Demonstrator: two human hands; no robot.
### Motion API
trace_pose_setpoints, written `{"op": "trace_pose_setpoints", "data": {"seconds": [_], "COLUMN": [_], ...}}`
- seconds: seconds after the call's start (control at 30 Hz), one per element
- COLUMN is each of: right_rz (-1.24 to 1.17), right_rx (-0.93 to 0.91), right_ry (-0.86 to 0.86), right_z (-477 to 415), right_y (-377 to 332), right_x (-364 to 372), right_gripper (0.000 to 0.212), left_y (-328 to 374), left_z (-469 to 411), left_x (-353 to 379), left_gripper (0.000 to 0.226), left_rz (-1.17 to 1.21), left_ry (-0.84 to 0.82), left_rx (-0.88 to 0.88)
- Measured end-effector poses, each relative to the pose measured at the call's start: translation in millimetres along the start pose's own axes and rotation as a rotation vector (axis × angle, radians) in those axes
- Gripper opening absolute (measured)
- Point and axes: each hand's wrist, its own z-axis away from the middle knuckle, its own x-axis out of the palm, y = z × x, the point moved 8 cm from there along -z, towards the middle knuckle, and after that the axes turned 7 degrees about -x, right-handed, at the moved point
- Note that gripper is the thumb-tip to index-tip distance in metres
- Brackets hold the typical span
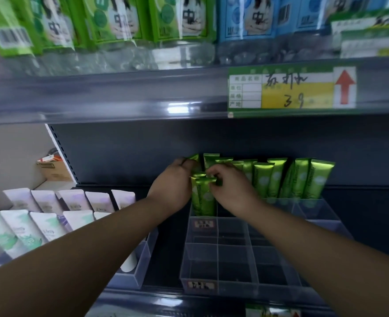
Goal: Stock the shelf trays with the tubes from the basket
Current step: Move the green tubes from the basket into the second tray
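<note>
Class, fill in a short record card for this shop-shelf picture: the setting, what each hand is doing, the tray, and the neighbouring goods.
Setting: dark metal shop shelf
Left hand: grips the tops of shiny green plastic tubes
Right hand: pinches a tube top in the same cluster
Tray: clear plastic divided tray; green tubes stand along the back, front compartments hold no tubes
Left neighbour: white tubes in another clear tray
Above: green cartons, blue cartons, handwritten price label
</note>
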Motion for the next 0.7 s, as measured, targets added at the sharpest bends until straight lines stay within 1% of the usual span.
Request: {"op": "trace_pose_setpoints", "data": {"seconds": [0.07,0.2,0.37,0.57,0.7], "right_rz": [0.098,0.234,0.345,0.382,0.387], "right_rx": [-0.029,-0.051,-0.054,-0.030,-0.023], "right_ry": [-0.030,-0.119,-0.218,-0.254,-0.276], "right_z": [3,13,33,61,81], "right_y": [-7,-20,-38,-57,-69], "right_x": [-3,-3,-4,-6,-5], "right_gripper": [0.038,0.054,0.066,0.070,0.073], "left_y": [2,7,15,20,22], "left_z": [5,17,39,73,100], "left_x": [-2,-7,-19,-37,-48], "left_gripper": [0.046,0.054,0.061,0.065,0.067], "left_rz": [-0.045,-0.225,-0.350,-0.366,-0.331], "left_ry": [-0.015,-0.060,-0.065,-0.077,-0.089], "left_rx": [0.017,0.035,0.041,-0.011,-0.049]}}
